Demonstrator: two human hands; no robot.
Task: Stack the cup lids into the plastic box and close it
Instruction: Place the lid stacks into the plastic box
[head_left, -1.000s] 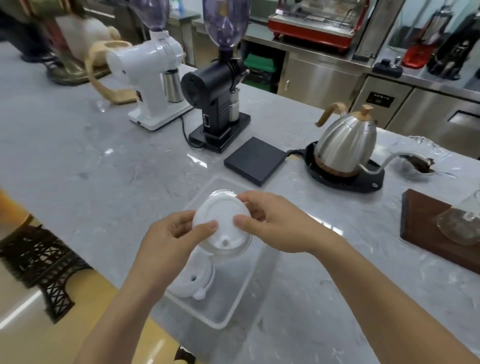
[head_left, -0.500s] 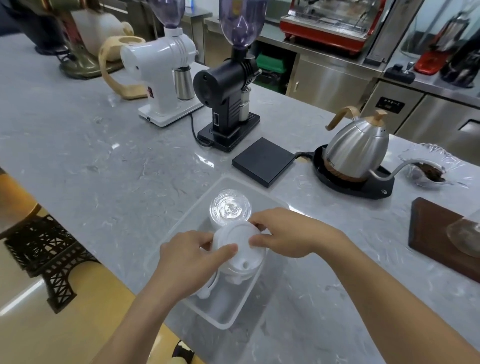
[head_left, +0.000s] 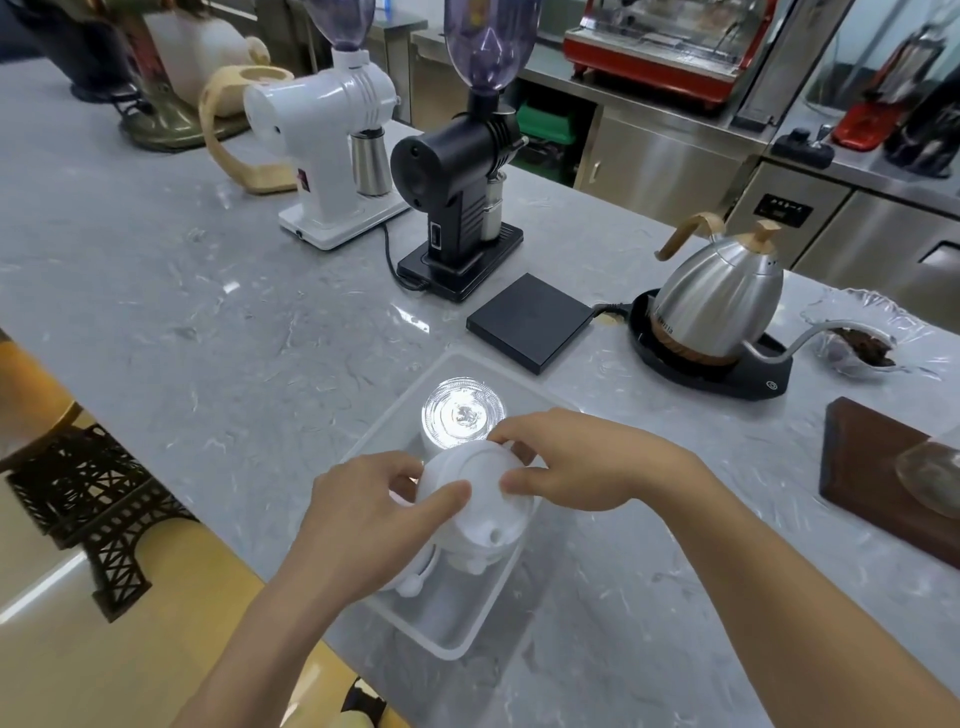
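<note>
Fingers (head_left: 447, 499) pinching round white lid (head_left: 480, 491), clear box (head_left: 457, 631)

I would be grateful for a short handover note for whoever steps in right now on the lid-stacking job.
Left hand: grips the near-left edge of the white cup lid.
Right hand: pinches the same lid's far-right edge.
Things: the lid is held over a stack of white lids at the near end of the open plastic box; whether it is fully seated cannot be told. A stack of clear lids stands at the far end of the box.
Done: two stacks are in the box.
Left: let go of the white lid once seated, then close the box; no box cover is visible.
</note>
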